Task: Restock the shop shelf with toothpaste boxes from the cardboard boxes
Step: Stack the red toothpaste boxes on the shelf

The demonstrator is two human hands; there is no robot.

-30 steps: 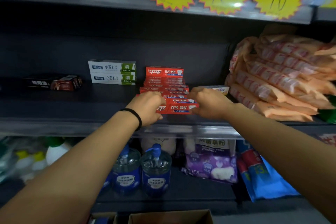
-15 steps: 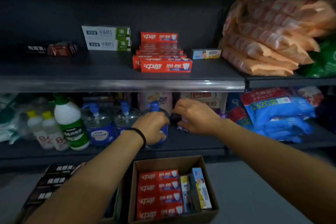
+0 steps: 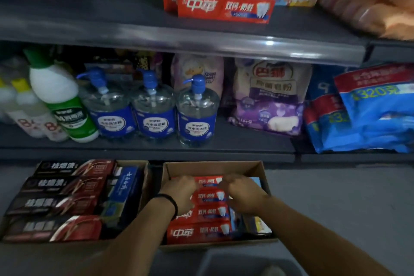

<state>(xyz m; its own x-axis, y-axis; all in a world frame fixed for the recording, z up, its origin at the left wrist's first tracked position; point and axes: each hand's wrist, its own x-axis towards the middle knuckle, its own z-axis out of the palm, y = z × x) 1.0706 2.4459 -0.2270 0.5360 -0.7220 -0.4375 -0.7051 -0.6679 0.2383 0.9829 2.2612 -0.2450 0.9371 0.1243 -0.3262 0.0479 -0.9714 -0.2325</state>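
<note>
Both hands are down in the open cardboard box (image 3: 212, 169) on the floor, the left hand (image 3: 180, 192) and the right hand (image 3: 243, 194) with fingers curled over the red toothpaste boxes (image 3: 201, 232) stacked inside; whether either grip has actually closed on a box I cannot tell. More red boxes (image 3: 226, 6) sit on the shelf (image 3: 89, 27) above. A second carton (image 3: 145, 177) of dark boxes stands just to the left.

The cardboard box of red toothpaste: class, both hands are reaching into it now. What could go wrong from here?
1. Both hands, left and right, dig among tightly packed red toothpaste boxes; one may get crushed.
2. The red stack sits near the shelf edge; adding more might knock it off.
</note>
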